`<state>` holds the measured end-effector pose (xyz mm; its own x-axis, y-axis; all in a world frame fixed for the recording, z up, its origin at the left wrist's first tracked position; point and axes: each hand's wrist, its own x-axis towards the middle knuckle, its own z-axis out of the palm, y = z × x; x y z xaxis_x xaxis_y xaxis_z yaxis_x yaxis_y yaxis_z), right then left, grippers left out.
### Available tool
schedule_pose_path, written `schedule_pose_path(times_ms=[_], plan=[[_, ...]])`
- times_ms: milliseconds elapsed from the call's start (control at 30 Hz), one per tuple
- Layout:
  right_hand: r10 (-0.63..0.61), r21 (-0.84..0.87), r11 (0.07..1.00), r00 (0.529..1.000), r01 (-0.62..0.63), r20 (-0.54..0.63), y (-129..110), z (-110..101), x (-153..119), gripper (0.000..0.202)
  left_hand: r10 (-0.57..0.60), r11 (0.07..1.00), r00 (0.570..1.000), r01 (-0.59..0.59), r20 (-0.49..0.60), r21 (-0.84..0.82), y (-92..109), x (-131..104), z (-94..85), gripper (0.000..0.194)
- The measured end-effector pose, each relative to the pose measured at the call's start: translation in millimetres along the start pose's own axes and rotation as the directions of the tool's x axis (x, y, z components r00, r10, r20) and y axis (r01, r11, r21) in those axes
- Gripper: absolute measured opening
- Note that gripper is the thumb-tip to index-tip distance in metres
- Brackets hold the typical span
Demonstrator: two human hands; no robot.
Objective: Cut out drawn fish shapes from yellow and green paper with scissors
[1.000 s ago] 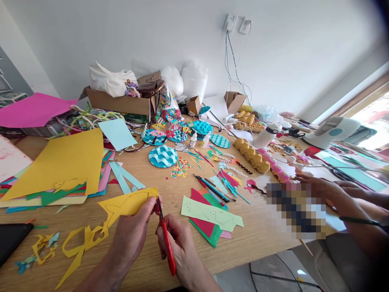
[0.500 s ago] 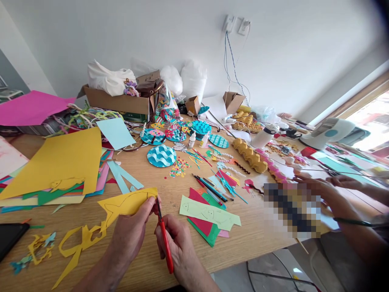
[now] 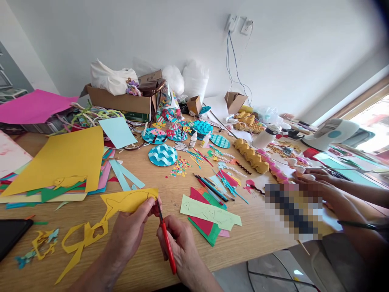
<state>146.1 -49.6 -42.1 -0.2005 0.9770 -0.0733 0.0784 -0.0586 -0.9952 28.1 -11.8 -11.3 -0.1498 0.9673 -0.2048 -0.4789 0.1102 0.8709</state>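
My left hand (image 3: 135,227) pinches a strip of yellow paper (image 3: 121,202) near its right end; a fish outline is drawn on it. Red-handled scissors (image 3: 167,243) are in my right hand (image 3: 182,243), their blades upright at the paper's right edge and nearly closed. Cut yellow scraps (image 3: 82,239) trail from the strip's left side down over the wooden table (image 3: 146,267). Right of my hands, a pale green paper with fish drawings (image 3: 209,214) lies across red and green pieces.
Yellow sheet (image 3: 67,158) and coloured papers lie left, above a black tablet (image 3: 13,235). Pencils (image 3: 212,188), glue bottles (image 3: 193,139) and a blue wavy disc (image 3: 162,155) sit mid-table. At right, another person's hands (image 3: 322,186) are beside a blurred patch and egg-carton strips (image 3: 251,156).
The whole view has shifted slightly, moving things a little to the right in the picture. My hands keep the same hold on the paper and scissors.
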Motion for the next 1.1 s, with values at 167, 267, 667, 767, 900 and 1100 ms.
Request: schedule_pose_path(times_ms=[167, 267, 667, 767, 900, 1100], plan=[[-0.001, -0.027, 1.000, 1.000, 0.001, 0.014, -5.0, -2.0, -0.5, 0.032, -0.021, 0.999, 1.000, 0.022, 0.023, -0.037, -2.5, -0.1, -4.1, 0.011], [0.003, -0.034, 0.999, 1.000, -0.002, 0.030, -6.2, -2.9, -2.0, 0.031, -0.017, 1.000, 0.999, 0.017, 0.042, -0.013, -1.1, -1.3, -5.7, 0.011], [0.023, -0.060, 0.998, 0.996, -0.018, 0.082, -5.5, -7.7, -4.5, 0.029, -0.012, 0.996, 0.993, 0.002, 0.115, 0.087, 5.5, -1.4, -7.9, 0.011], [0.022, -0.041, 0.999, 0.996, -0.018, 0.090, -6.4, -6.8, -4.7, 0.030, -0.020, 0.997, 0.996, 0.013, 0.088, 0.081, 6.6, -2.9, -6.7, 0.011], [0.026, -0.033, 0.999, 0.997, -0.024, 0.072, -8.0, -6.3, -5.0, 0.036, -0.019, 0.998, 0.997, 0.014, 0.075, 0.060, 5.9, -3.6, -4.9, 0.012], [0.041, -0.046, 0.998, 0.996, -0.037, 0.076, -6.5, -7.5, -5.2, 0.043, -0.034, 0.998, 0.997, 0.030, 0.067, 0.063, 5.1, -4.0, -4.3, 0.011]])
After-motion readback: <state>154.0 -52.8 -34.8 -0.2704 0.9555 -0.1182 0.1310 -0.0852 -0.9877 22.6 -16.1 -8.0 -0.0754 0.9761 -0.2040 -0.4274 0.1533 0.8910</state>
